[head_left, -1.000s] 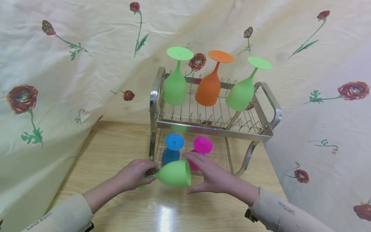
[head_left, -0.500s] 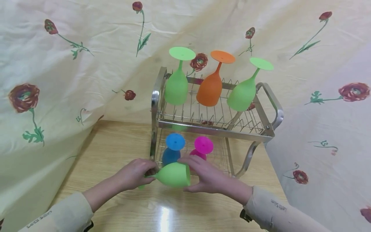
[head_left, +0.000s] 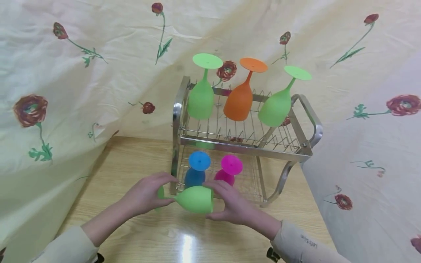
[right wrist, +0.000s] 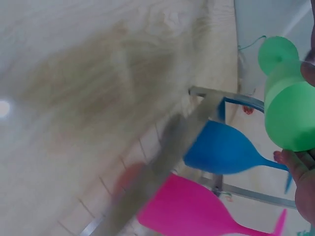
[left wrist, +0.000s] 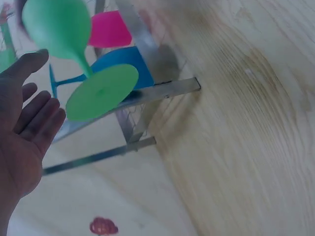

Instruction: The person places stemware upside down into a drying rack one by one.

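A light green plastic goblet (head_left: 195, 199) lies sideways in the air before the rack, its bowl pointing right. My right hand (head_left: 233, 204) holds it by the bowl near the rim, fingers on one side and thumb on the other, as the right wrist view of the hand (right wrist: 302, 179) also shows. Around the stem end, my left hand (head_left: 144, 193) has its thumb and fingers spread. In the left wrist view that hand (left wrist: 27, 128) looks apart from the goblet's stem and round foot (left wrist: 102, 92). A blue goblet (head_left: 195, 177) and a pink goblet (head_left: 225, 177) stand upside down behind it.
A two-tier metal dish rack (head_left: 230, 146) stands on the wooden table (head_left: 141, 157). Its upper tier bears a green goblet (head_left: 200, 100), an orange goblet (head_left: 238, 102) and another green one, all upside down. Flowered cloth (head_left: 82, 80) hangs behind and at the sides.
My right hand has moved left onto the goblet's bowl and taken hold of it. The left hand's fingers have let go of the stem and spread apart.
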A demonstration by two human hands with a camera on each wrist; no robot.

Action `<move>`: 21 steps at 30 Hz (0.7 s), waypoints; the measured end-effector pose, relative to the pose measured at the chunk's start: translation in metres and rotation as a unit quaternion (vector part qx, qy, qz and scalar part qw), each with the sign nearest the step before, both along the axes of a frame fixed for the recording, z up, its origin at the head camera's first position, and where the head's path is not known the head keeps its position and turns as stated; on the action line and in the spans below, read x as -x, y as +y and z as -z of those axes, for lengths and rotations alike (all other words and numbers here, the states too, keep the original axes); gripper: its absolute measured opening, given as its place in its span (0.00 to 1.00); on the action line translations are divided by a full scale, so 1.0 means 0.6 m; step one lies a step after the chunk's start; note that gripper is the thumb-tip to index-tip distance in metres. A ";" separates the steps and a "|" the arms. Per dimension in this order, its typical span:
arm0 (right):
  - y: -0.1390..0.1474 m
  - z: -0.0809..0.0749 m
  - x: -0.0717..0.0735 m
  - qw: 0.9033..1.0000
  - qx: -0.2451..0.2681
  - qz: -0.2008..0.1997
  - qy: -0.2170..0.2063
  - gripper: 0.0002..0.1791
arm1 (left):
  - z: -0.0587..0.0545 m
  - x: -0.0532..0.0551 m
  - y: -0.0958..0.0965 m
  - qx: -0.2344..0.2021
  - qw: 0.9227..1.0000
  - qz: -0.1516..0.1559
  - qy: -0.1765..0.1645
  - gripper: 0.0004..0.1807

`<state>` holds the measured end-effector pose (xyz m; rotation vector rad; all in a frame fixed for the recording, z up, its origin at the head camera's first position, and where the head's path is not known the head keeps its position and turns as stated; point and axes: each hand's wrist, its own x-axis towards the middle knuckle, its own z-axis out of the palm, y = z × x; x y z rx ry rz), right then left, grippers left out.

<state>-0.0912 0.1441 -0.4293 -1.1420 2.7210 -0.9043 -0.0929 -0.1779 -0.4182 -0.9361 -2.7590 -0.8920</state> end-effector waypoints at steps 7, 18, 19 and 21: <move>-0.014 0.053 -0.011 0.997 0.058 0.045 -0.027 0.51 | 0.009 -0.021 -0.035 -0.042 0.998 -0.041 -0.004 0.30; -0.056 0.093 -0.018 0.989 0.120 0.083 -0.029 0.51 | 0.039 -0.079 -0.052 -0.236 0.953 -0.186 0.029 0.28; -0.059 0.095 -0.018 0.988 0.125 0.086 -0.027 0.52 | 0.044 -0.085 -0.048 -0.255 0.948 -0.189 0.033 0.28; -0.065 0.098 -0.016 0.986 0.137 0.090 -0.027 0.51 | 0.056 -0.098 -0.039 -0.280 0.939 -0.197 0.033 0.27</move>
